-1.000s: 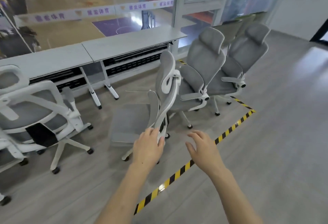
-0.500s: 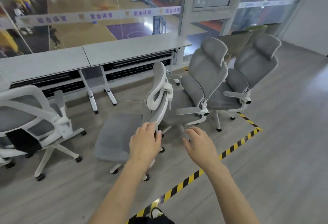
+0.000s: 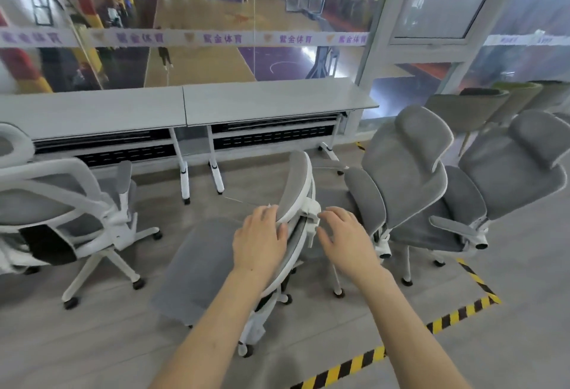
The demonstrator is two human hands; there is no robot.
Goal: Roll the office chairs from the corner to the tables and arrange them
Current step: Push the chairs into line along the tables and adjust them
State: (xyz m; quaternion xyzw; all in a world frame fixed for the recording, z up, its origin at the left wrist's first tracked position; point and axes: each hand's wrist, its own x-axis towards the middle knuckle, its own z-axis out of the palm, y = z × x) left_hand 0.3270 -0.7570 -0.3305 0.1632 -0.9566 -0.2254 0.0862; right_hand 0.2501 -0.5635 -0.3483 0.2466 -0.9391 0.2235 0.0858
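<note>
1. A grey office chair with a white frame is seen at the centre, on the floor in front of the counters, its seat turned left and its back edge-on to the camera.
2. The headrest of this chair is seen tilted, just above both hands.
3. The left hand is laid on the top of the chair back, just under the headrest; its fingers are bent over the edge, so the grip is taken to be grasping the chair.
4. The right hand is held just right of the white headrest bracket, fingers loosely spread; the grip is released, and contact with the bracket cannot be told.
5. Two more grey chairs are parked to the right, close together: the near one just beside the central chair, the far one beyond it.
6. Both are stood inside a corner marked by yellow-and-black tape on the floor.
7. A fourth chair is seen at the left, its back to the camera, facing the left counter.
8. The two counters are set end to end along a glass wall, through which a basketball court is seen.
9. Olive-green chairs are seen behind the parked pair.
</note>
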